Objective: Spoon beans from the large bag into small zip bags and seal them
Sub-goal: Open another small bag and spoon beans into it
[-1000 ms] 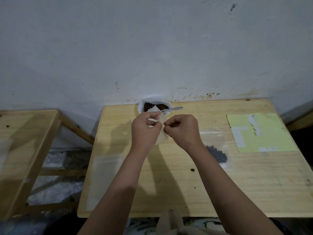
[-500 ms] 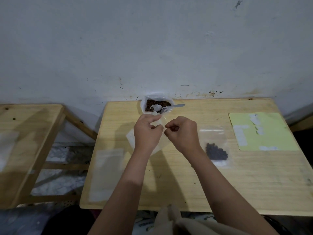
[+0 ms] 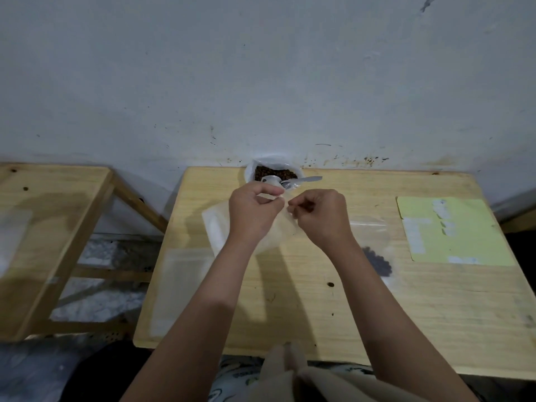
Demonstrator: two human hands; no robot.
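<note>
A large bag of brown beans (image 3: 271, 171) stands open at the table's far edge against the wall, with a metal spoon (image 3: 293, 181) resting across its mouth. My left hand (image 3: 252, 211) and my right hand (image 3: 320, 216) each pinch the top edge of a small clear zip bag (image 3: 216, 227) just in front of the large bag. The small bag hangs below my hands, partly hidden by them, and it looks empty. A second small zip bag (image 3: 374, 250) with dark beans in it lies flat on the table to my right.
The wooden table (image 3: 319, 300) carries a yellow-green sheet (image 3: 452, 230) at the right and a flat clear bag (image 3: 179, 288) at the left front. A second wooden table (image 3: 43, 216) stands to the left across a gap. One stray bean (image 3: 330, 284) lies mid-table.
Both hands stay pinched on the small bag's top edge. The bag has dropped lower and spread out to the left beneath my left hand.
</note>
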